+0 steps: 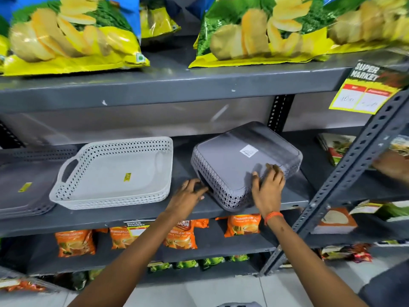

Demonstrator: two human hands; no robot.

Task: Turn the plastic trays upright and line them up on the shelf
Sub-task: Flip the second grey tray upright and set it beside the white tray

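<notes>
A grey plastic tray point(234, 158) lies upside down on the middle shelf point(190, 209), its bottom with a white label facing up. My left hand point(188, 193) grips its left handle edge. My right hand point(269, 189) presses on its near right corner, fingers over the bottom and thumb on the lattice wall. To the left a white lattice tray point(115, 171) stands upright with a yellow sticker inside. Further left a stack of grey trays point(24, 185) also sits upright.
Chip bags point(73, 36) fill the shelf above. Orange tea packets point(180, 235) sit on the shelf below. A slotted grey upright point(345, 176) slants across the right, with a yellow price tag point(367, 89) above. Another person's hand point(391, 167) reaches in at far right.
</notes>
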